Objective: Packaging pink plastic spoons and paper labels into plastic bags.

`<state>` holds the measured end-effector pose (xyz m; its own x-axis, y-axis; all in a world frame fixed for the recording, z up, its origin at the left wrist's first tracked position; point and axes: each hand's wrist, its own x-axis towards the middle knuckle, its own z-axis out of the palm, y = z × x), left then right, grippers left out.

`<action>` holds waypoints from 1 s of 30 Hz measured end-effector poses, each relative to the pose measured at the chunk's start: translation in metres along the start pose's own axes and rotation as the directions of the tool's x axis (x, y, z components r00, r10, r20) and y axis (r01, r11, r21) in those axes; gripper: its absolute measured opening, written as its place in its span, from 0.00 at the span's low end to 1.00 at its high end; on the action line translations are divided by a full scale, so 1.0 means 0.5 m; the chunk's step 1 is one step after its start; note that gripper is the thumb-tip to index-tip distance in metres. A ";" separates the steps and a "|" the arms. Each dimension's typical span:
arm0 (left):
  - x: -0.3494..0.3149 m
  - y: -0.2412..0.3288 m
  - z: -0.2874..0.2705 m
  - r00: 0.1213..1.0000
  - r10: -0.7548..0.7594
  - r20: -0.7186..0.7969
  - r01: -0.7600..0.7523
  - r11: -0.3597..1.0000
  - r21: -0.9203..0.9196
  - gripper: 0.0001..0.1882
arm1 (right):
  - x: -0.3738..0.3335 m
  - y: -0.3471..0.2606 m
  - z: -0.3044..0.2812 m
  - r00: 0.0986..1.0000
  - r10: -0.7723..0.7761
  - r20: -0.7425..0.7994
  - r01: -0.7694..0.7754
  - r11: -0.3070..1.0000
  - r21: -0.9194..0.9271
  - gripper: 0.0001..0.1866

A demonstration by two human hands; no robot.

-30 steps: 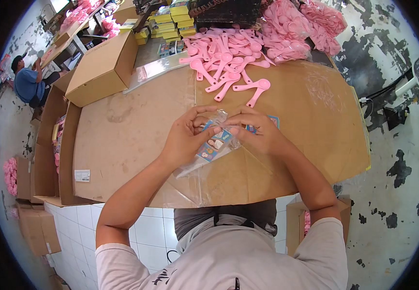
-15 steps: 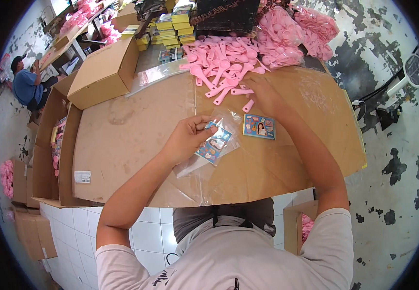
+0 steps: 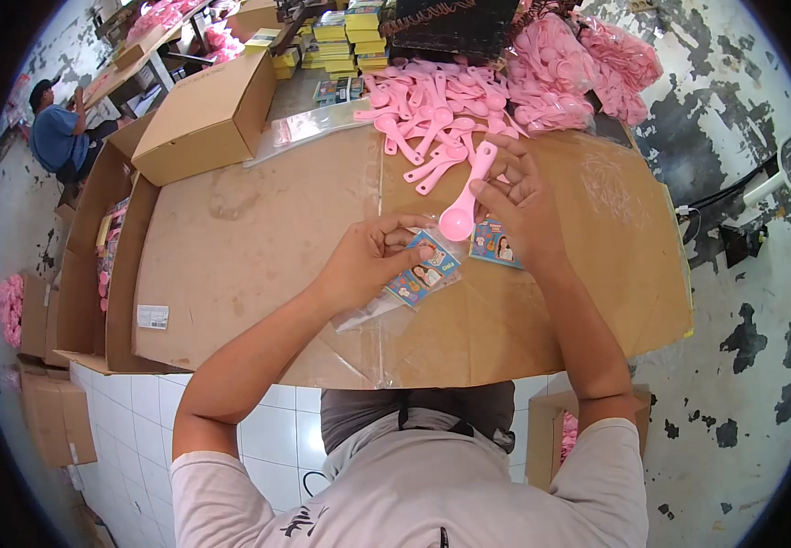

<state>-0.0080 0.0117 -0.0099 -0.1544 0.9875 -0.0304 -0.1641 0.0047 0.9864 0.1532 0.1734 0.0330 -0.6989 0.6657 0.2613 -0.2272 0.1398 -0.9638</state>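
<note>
Between the thumb and fingers of my left hand is a clear plastic bag with a blue illustrated card in it. My right hand pinches a pink plastic measuring spoon by its handle, bowl end down, close to the bag's upper end. Partly behind the right hand lies a small stack of blue cards on the cardboard-covered table. Beyond my hands spreads a loose heap of pink spoons.
Plastic-bagged pink spoons sit at the back right. A closed cardboard box and flat clear bags lie at the back left, near yellow card stacks. Along the left edge stands an open carton. Another person sits far left.
My right hand has lifted a pink spoon from the heap and brought it back toward the bag. My left hand has shifted slightly, keeping hold of the bag and card.
</note>
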 end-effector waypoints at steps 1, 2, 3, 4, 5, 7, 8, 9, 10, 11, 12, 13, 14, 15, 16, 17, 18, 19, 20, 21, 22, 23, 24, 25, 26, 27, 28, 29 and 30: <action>0.002 -0.003 0.000 1.000 -0.002 0.000 0.002 1.000 0.000 0.19 | -0.003 0.003 -0.001 0.999 -0.009 0.036 0.010 0.999 -0.037 0.28; 0.004 -0.008 -0.003 1.000 -0.003 0.007 0.003 1.000 0.009 0.19 | -0.005 0.008 0.000 0.997 -0.017 0.075 0.023 0.997 -0.070 0.28; 0.005 -0.013 -0.007 1.000 -0.004 0.014 0.004 1.000 0.018 0.19 | -0.008 0.013 0.002 0.997 -0.018 0.078 0.023 0.998 -0.066 0.28; 0.006 -0.018 -0.010 1.000 -0.005 0.010 0.005 1.000 0.020 0.19 | -0.011 0.019 0.004 0.995 -0.013 0.099 0.018 0.998 -0.053 0.27; 0.007 -0.023 -0.011 1.000 0.004 0.008 -0.004 0.999 0.051 0.19 | -0.016 0.026 0.005 0.993 -0.004 0.119 0.009 0.999 -0.041 0.27; 0.005 -0.030 -0.014 1.000 0.009 0.002 -0.009 0.997 0.082 0.18 | -0.023 0.040 0.019 0.996 -0.013 0.088 0.011 1.000 0.025 0.26; 0.008 -0.026 -0.011 1.000 -0.009 -0.003 0.009 0.999 0.042 0.19 | -0.027 0.045 0.020 0.998 -0.025 0.049 0.021 0.996 0.081 0.25; 0.011 -0.022 -0.007 1.000 -0.026 -0.007 0.026 1.000 0.003 0.19 | -0.031 0.060 0.016 0.999 -0.025 0.046 0.021 0.997 0.079 0.25; 0.012 -0.019 -0.003 1.000 -0.026 -0.003 0.026 1.000 0.002 0.19 | -0.035 0.081 0.010 0.992 -0.101 0.076 0.102 0.995 -0.015 0.22; 0.010 -0.017 -0.003 1.000 -0.014 -0.008 0.014 0.999 -0.052 0.19 | -0.035 0.093 0.012 0.978 -0.174 0.117 0.186 0.977 -0.101 0.19; 0.008 -0.013 -0.004 1.000 -0.002 -0.013 0.001 0.994 -0.106 0.20 | -0.033 0.096 0.003 0.978 -0.174 0.117 0.186 0.978 -0.098 0.19; 0.005 -0.008 -0.006 1.000 -0.002 -0.014 0.001 0.995 -0.104 0.20 | -0.028 0.095 -0.013 0.968 -0.148 0.201 0.166 0.983 -0.077 0.17; 0.006 -0.002 -0.007 1.000 -0.012 0.013 0.013 0.995 -0.101 0.19 | -0.023 0.091 -0.028 0.952 -0.122 0.281 0.146 0.987 -0.065 0.15; 0.002 0.003 -0.010 0.999 -0.024 0.032 0.027 0.995 -0.097 0.18 | -0.018 0.072 -0.026 0.951 -0.122 0.285 0.145 0.987 -0.062 0.15; -0.001 0.007 -0.013 0.999 -0.024 0.028 0.027 0.995 -0.097 0.18 | -0.014 0.046 -0.026 0.947 -0.053 0.315 0.059 0.998 -0.007 0.13; -0.002 0.011 -0.015 0.997 -0.057 0.053 0.061 0.996 -0.068 0.18 | -0.013 0.027 -0.025 0.938 0.013 0.346 -0.029 0.999 0.041 0.12; -0.003 0.013 -0.015 0.993 -0.090 0.077 0.093 0.995 -0.037 0.19 | -0.017 0.023 -0.020 0.938 0.013 0.346 -0.028 0.999 0.039 0.12; -0.002 0.011 -0.014 0.993 -0.088 0.078 0.091 0.995 -0.038 0.19 | -0.026 0.020 -0.012 0.927 -0.060 0.371 0.085 0.995 -0.051 0.10; -0.002 0.004 -0.012 0.992 -0.072 0.107 0.081 0.993 -0.083 0.19 | -0.031 0.018 -0.007 0.907 -0.129 0.401 0.198 0.971 -0.135 0.10; -0.002 -0.001 -0.011 0.989 -0.054 0.136 0.071 0.989 -0.129 0.20 | -0.031 0.012 -0.004 0.906 -0.130 0.402 0.199 0.971 -0.135 0.10; -0.004 -0.004 -0.010 0.989 -0.052 0.135 0.070 0.989 -0.128 0.20 | -0.030 0.005 -0.002 0.864 -0.155 0.479 0.294 0.928 -0.229 0.08; -0.005 -0.005 -0.010 0.989 -0.028 0.146 0.051 0.987 -0.155 0.20 | -0.029 -0.005 0.000 0.815 -0.169 0.555 0.392 0.866 -0.312 0.07; -0.005 -0.005 -0.010 0.988 -0.004 0.156 0.032 0.983 -0.181 0.20 | -0.029 -0.018 0.000 0.814 -0.170 0.555 0.394 0.864 -0.313 0.07; -0.005 -0.004 -0.011 0.988 -0.001 0.156 0.030 0.983 -0.180 0.20 | -0.029 -0.036 -0.002 0.809 -0.181 0.559 0.410 0.856 -0.316 0.07; -0.005 0.000 -0.010 0.985 0.001 0.174 0.035 0.978 -0.205 0.21 | -0.031 -0.057 -0.002 0.805 -0.191 0.562 0.425 0.846 -0.320 0.08; -0.004 -0.001 -0.008 0.982 -0.001 0.191 0.046 0.972 -0.232 0.21 | -0.030 -0.076 0.000 0.806 -0.191 0.560 0.423 0.847 -0.321 0.08; -0.005 0.001 -0.003 0.981 -0.003 0.194 0.048 0.972 -0.232 0.21 | -0.028 -0.097 0.002 0.787 -0.286 0.547 0.547 0.733 -0.404 0.07; -0.007 0.007 0.007 0.993 0.054 0.104 -0.043 0.993 -0.110 0.22 | -0.027 -0.114 0.002 0.751 -0.377 0.542 0.646 0.591 -0.484 0.06; -0.008 0.013 0.013 0.992 0.123 0.023 -0.123 0.992 0.021 0.22 | -0.028 -0.126 0.000 0.753 -0.377 0.539 0.644 0.589 -0.488 0.06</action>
<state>-0.0019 0.0088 -0.0025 -0.1511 0.9840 0.0945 -0.1232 -0.1136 0.9859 0.1770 0.1553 0.0900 -0.8064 0.0535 0.5890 -0.2528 0.8692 -0.4250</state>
